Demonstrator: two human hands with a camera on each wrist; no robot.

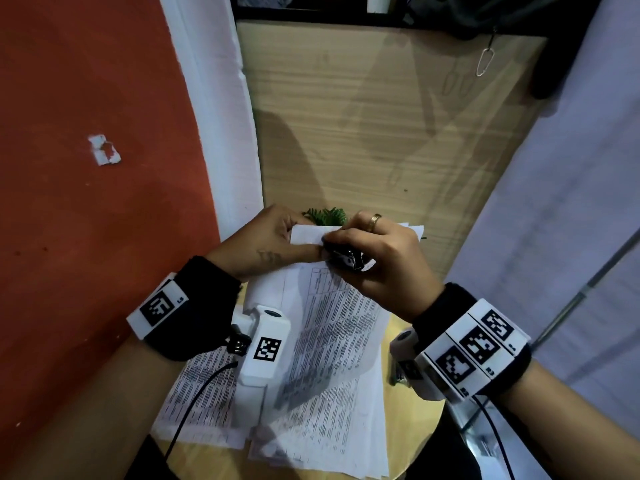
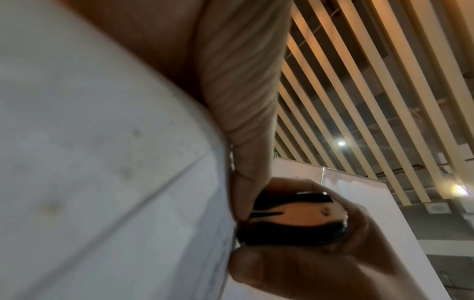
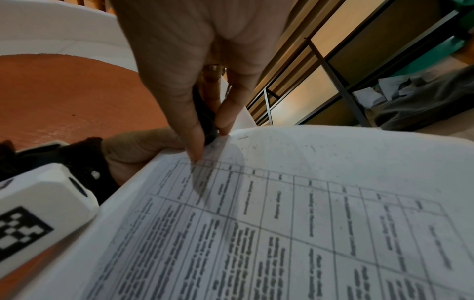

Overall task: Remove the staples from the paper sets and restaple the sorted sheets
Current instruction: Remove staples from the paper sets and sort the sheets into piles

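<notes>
Two hands up: left hand [image 1: 266, 242] pinches one paper set [image 1: 332, 306]; right hand [image 1: 384, 261] clamps one staple remover [image 1: 343, 258], three o'clock of left thumb; staple hidden.

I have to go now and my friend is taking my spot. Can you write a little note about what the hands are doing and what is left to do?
Left hand: pinches the top corner of the paper set, lifted off the table.
Right hand: grips a small black tool, its tip pressed to that corner. Whether it is the staple remover or the stapler is hard to tell.
Papers: more printed sheets lie on the table under the held set.
Done: cannot tell if any staple is out yet.
Left: finish this corner, then do the other sets and restaple the sorted sheets.
</notes>
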